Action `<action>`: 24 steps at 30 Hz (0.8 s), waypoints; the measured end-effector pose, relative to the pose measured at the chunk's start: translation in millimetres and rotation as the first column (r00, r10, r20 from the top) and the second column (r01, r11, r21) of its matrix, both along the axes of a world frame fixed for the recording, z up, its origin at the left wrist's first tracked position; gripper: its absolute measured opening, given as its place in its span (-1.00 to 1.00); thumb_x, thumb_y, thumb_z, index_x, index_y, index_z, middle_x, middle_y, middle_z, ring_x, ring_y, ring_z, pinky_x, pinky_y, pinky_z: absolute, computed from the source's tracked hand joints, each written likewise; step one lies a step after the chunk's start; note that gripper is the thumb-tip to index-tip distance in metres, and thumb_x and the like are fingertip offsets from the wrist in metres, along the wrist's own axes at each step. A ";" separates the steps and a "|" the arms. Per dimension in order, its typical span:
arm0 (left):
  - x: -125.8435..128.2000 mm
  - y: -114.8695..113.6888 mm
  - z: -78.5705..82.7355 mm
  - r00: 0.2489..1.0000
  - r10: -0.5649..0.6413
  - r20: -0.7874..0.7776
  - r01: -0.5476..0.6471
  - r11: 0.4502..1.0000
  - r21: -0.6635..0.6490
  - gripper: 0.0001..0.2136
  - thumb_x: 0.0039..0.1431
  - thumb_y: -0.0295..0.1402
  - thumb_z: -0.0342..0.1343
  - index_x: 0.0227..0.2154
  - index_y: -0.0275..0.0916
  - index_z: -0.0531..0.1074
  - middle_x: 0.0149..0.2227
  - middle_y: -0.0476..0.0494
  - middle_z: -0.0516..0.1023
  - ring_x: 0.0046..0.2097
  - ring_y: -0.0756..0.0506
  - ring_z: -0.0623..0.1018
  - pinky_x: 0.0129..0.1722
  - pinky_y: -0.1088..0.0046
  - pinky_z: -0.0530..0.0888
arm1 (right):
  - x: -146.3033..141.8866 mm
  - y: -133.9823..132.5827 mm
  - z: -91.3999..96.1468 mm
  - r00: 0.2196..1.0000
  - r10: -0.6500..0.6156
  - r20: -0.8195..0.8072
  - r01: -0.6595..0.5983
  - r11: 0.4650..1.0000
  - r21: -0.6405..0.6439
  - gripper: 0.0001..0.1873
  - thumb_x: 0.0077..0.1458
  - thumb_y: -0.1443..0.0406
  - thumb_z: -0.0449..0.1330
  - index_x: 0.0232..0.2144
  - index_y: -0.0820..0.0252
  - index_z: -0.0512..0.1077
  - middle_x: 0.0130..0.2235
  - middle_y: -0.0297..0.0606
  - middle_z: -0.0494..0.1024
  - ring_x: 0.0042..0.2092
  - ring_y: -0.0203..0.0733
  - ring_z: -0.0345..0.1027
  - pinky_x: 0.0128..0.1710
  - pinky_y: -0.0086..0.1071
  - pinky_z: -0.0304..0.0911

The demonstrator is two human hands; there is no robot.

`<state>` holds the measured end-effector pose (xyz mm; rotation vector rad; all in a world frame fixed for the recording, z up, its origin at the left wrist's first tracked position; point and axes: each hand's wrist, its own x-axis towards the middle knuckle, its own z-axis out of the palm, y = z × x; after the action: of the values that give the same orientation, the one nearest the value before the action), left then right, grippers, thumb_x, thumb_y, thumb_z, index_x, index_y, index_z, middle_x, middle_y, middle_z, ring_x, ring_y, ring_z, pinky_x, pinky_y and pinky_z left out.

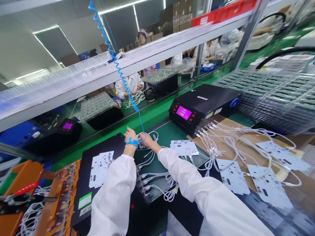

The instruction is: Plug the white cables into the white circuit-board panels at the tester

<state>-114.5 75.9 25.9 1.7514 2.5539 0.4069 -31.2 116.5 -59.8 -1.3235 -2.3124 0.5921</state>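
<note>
My left hand (130, 134), with a blue wrist strap (132, 142) round its wrist, is over the right edge of a black box (101, 200). Close beside it my right hand (147, 139) is closed, its fingertips meeting the left hand at a small whitish thing. What the two hands hold is too small and covered to name. Loose white cables (154, 135) curl just behind and right of my right hand. A white circuit board (184, 147) with a cable attached lies right of it. Another white board (101, 169) rests on the black box, left of my forearms.
A black tester with a magenta screen (183, 112) stands right, with white cables (213, 147) running to several boards. An orange fixture (60, 202) and red-handled clamp (26, 188) are left. A blue coiled cord (117, 67) hangs down past the shelf (144, 63). Co-workers sit across.
</note>
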 end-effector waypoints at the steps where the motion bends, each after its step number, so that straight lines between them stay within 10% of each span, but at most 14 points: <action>1: -0.1 -0.3 -0.6 1.000 -0.004 -0.002 0.004 1.000 -0.004 -0.48 -0.02 -0.60 0.28 0.03 -0.44 0.25 0.00 -0.70 0.47 0.13 -0.46 0.50 -0.05 0.18 0.49 | 1.2 -2.1 -2.0 0.999 0.015 0.049 -0.015 1.000 0.004 -0.71 0.23 0.29 0.24 -0.04 0.32 0.54 0.04 0.12 0.55 0.08 0.04 0.46 0.10 -0.23 0.31; 10: -4.6 5.0 -3.9 0.999 -0.034 0.024 0.034 0.999 -0.006 -0.48 0.01 -0.58 0.25 0.04 -0.45 0.22 -0.01 -0.68 0.48 0.13 -0.47 0.50 -0.02 0.16 0.48 | 30.7 -10.4 2.5 0.969 0.096 0.226 -0.112 0.992 0.060 -0.67 0.28 0.42 0.09 0.05 0.32 0.49 0.12 0.16 0.49 0.15 0.10 0.38 0.12 -0.15 0.30; 15: -3.1 9.7 -3.8 0.995 -0.051 0.083 0.049 0.998 0.026 -0.52 0.05 -0.66 0.12 0.07 -0.40 0.20 0.00 -0.60 0.50 0.08 -0.42 0.55 0.00 0.15 0.47 | 46.9 -37.8 -5.1 0.919 0.264 0.293 -0.270 0.963 -0.020 -0.63 0.06 0.51 0.25 -0.10 0.10 0.60 -0.06 -0.13 0.65 -0.02 0.01 0.54 -0.04 -0.25 0.40; 24: -6.0 6.1 0.9 0.962 -0.132 0.239 0.114 0.990 0.086 -0.47 -0.04 -0.64 0.21 0.01 -0.24 0.24 -0.03 -0.42 0.54 0.04 -0.37 0.58 0.02 0.16 0.46 | 31.2 -62.7 -10.9 0.890 0.249 0.382 -0.285 0.958 0.041 -0.65 0.13 0.58 0.11 -0.09 0.35 0.56 -0.08 0.13 0.62 -0.03 0.07 0.56 -0.03 -0.18 0.44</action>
<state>-120.6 82.0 26.7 1.7465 2.2757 0.6709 0.0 53.8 -70.7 -1.1595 -2.8264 0.3203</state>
